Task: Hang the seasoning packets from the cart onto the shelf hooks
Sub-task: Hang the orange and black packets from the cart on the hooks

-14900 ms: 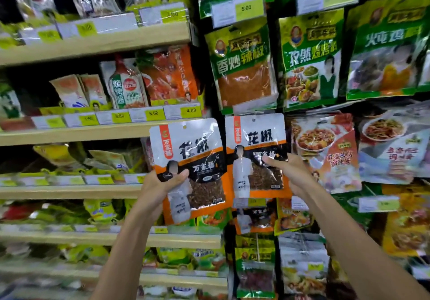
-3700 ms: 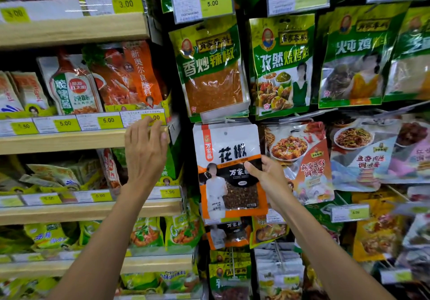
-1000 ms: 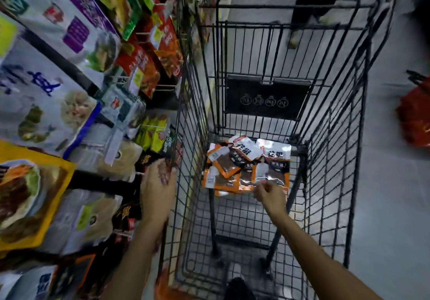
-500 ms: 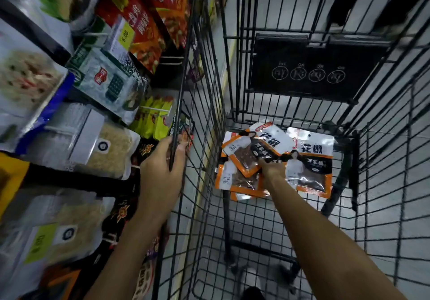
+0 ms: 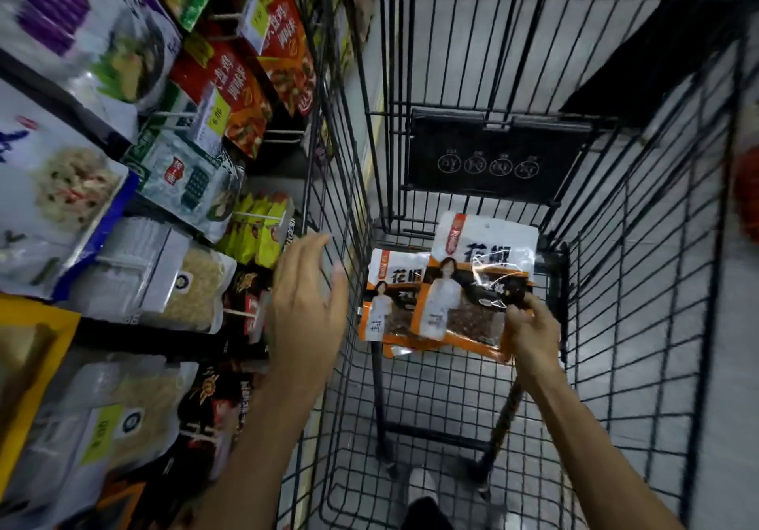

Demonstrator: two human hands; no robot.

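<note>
My right hand pinches the lower right corner of a white-and-orange seasoning packet and holds it raised inside the black wire cart. Another packet of the same kind lies just behind and to the left of it, over the cart's floor. My left hand hovers with fingers spread beside the cart's left wall, touching nothing. Shelf hooks with hanging packets fill the left side.
Hanging bags of seasoning and noodles crowd the shelf on the left, close against the cart's left side. A black sign plate hangs on the cart's far wall. My shoe shows under the cart. Grey floor lies to the right.
My right hand has lifted one packet up from the pile in the cart. My left hand has let go of the cart's wire wall and now hovers with its fingers spread.
</note>
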